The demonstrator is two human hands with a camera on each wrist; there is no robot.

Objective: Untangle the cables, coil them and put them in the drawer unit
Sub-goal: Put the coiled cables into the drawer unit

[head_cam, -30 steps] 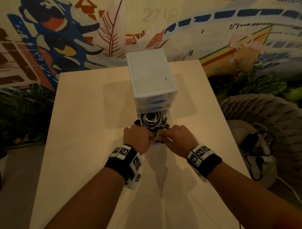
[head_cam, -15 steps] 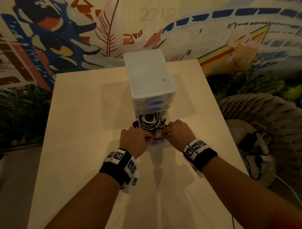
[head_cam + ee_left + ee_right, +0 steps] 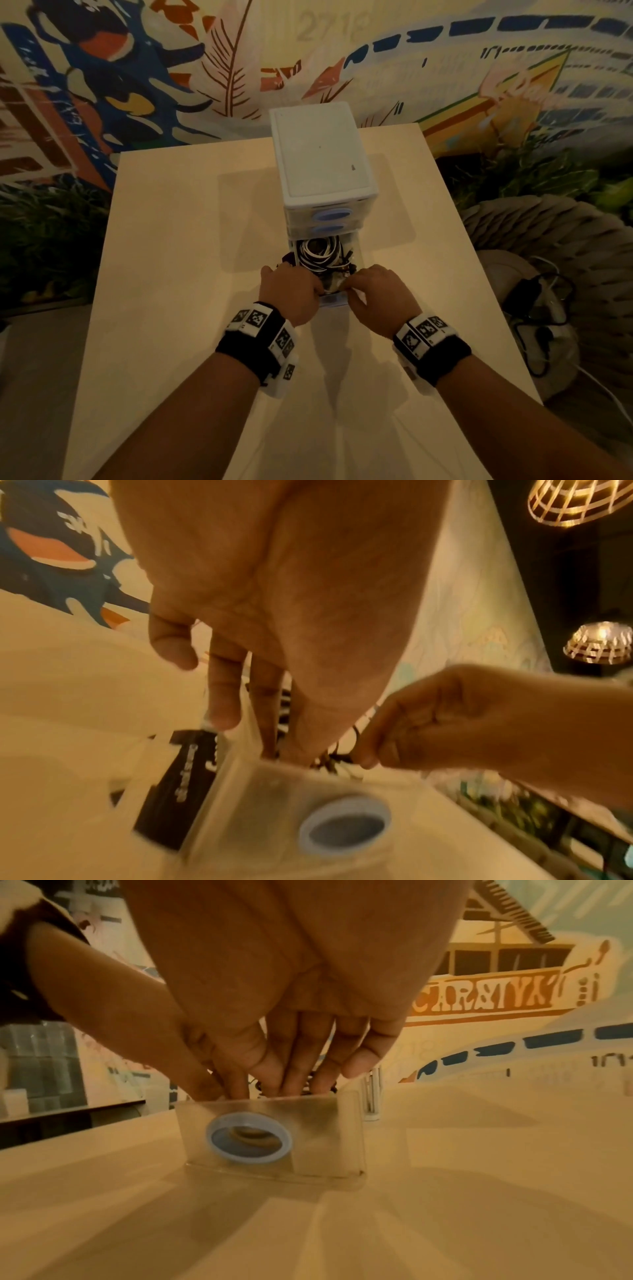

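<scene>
A white drawer unit (image 3: 322,161) stands on the pale table (image 3: 171,274), with its bottom drawer (image 3: 330,300) pulled out toward me. Coiled white and black cables (image 3: 318,251) fill that drawer. My left hand (image 3: 308,287) reaches over the front wall, its straight fingers (image 3: 222,712) dipping onto the cables. My right hand (image 3: 359,286) is beside it and pinches a thin dark cable (image 3: 337,758) just behind the clear drawer front (image 3: 325,1137), which has a blue ring handle (image 3: 248,1139). A black strap-like piece (image 3: 178,777) lies outside the drawer's left wall.
The two upper drawers (image 3: 330,216) are closed. A painted wall rises right behind the table. To the right, off the table edge, a woven pouf (image 3: 548,240) and a round stool carry a black charger with loose cords (image 3: 534,301).
Both hands stay at the drawer's front with only small finger shifts among the cables. The drawer and the unit have not visibly moved.
</scene>
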